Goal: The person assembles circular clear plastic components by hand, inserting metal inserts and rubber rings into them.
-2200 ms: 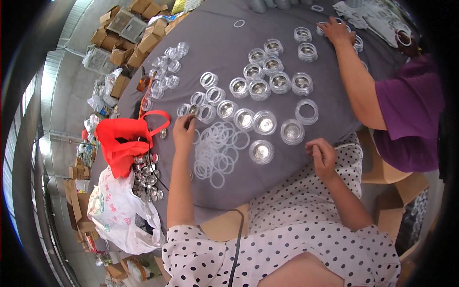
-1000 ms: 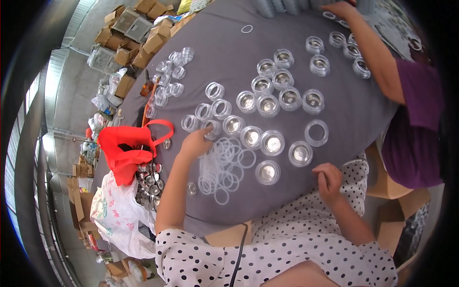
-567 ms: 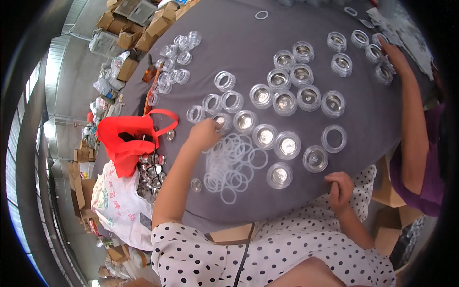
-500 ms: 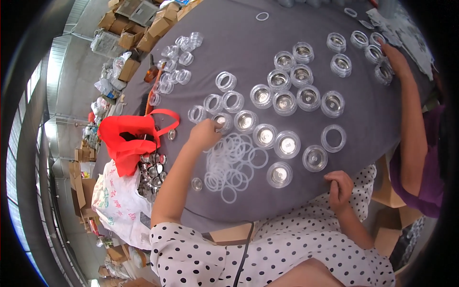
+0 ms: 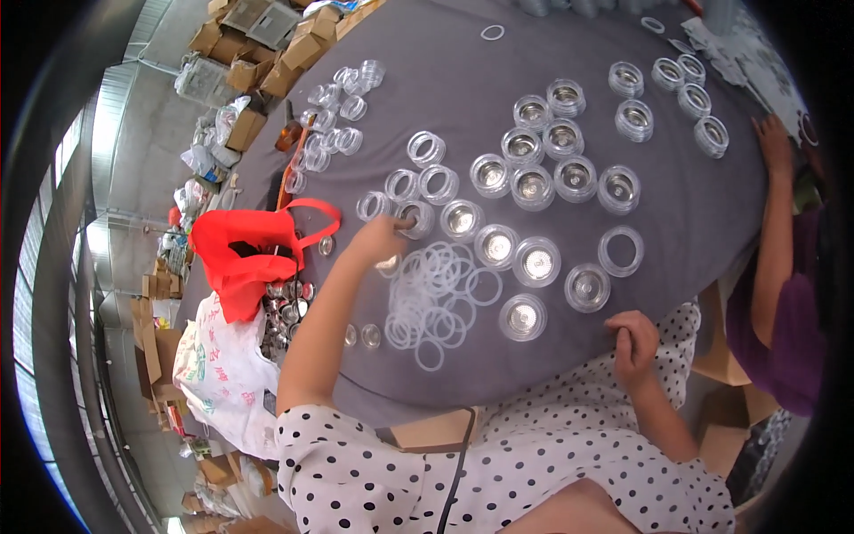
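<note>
My left hand (image 5: 378, 242) is closed, its fingertips at the rim of a clear round plastic container (image 5: 416, 221) left of the middle. A small shiny metal cap (image 5: 389, 264) shows at the lower edge of the palm. My right hand (image 5: 635, 343) rests curled at the table's near edge, with nothing visible in it. Below my left hand lies a heap of thin translucent rings (image 5: 431, 307). Clear containers with silvery inserts, such as one container (image 5: 462, 220), run off to the right. Open clear rings, such as one ring (image 5: 438, 184), stand just beyond my left hand.
A red cloth bag (image 5: 233, 258) and a white printed bag (image 5: 222, 369) hold metal caps (image 5: 289, 311) at the left. Clear pieces (image 5: 351, 84) stand far left. At right, a co-worker's hand (image 5: 772, 144) rests near the grey tablecloth's edge (image 5: 747, 205). Cartons (image 5: 302, 44) are stacked beyond.
The co-worker's hand has left the clear rings at the far right and drawn back to the table edge. My left fingers have shifted slightly, and a metal cap now shows under the palm.
</note>
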